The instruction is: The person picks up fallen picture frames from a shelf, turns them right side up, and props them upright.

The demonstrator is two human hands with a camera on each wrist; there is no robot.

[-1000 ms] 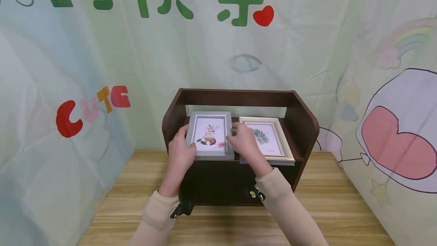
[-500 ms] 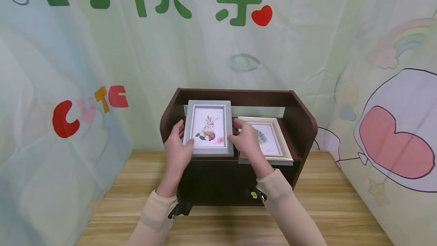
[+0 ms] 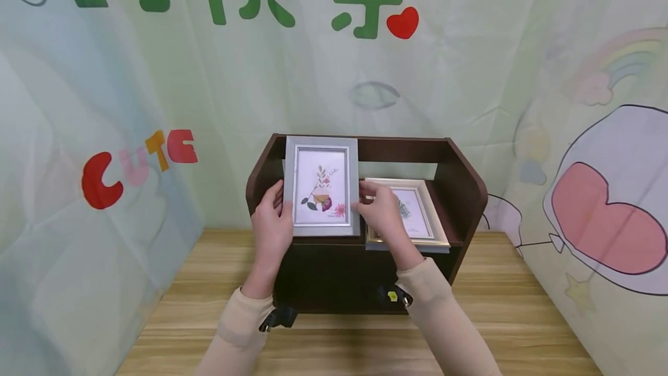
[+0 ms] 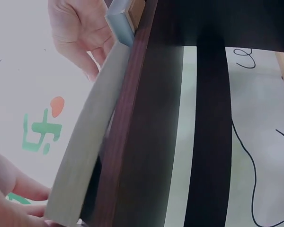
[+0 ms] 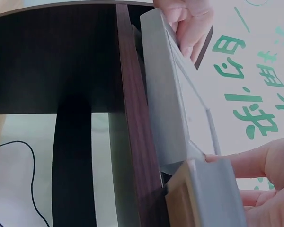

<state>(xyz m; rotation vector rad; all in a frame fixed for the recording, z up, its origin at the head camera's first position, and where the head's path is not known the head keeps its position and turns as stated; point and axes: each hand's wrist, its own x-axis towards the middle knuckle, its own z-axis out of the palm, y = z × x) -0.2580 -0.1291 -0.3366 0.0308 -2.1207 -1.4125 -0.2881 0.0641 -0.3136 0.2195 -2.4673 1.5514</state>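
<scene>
A grey picture frame (image 3: 354,190) with a flower print stands tilted on the left part of the top shelf of a dark brown wooden rack. My left hand (image 3: 272,222) grips its left edge, thumb in front and fingers behind. On the opposite edge, my right hand (image 3: 383,212) pinches the same frame between thumb and fingers. The frame's lower edge is near the shelf's front lip; contact is hard to tell. Beside it lies a gold-rimmed picture frame (image 3: 437,213) with a green leaf print, on top of another grey frame (image 5: 217,194); my right hand partly covers it.
The brown rack (image 3: 472,184) has raised side panels and a back rail (image 3: 402,149). It stands on a wood-grain table (image 3: 501,295). Printed cloth (image 3: 449,74) hangs behind and on both sides.
The grey frame's top edge has risen, so it tilts more upright. Both hands have stayed on its sides and moved with it. The gold-rimmed frame has stayed in place.
</scene>
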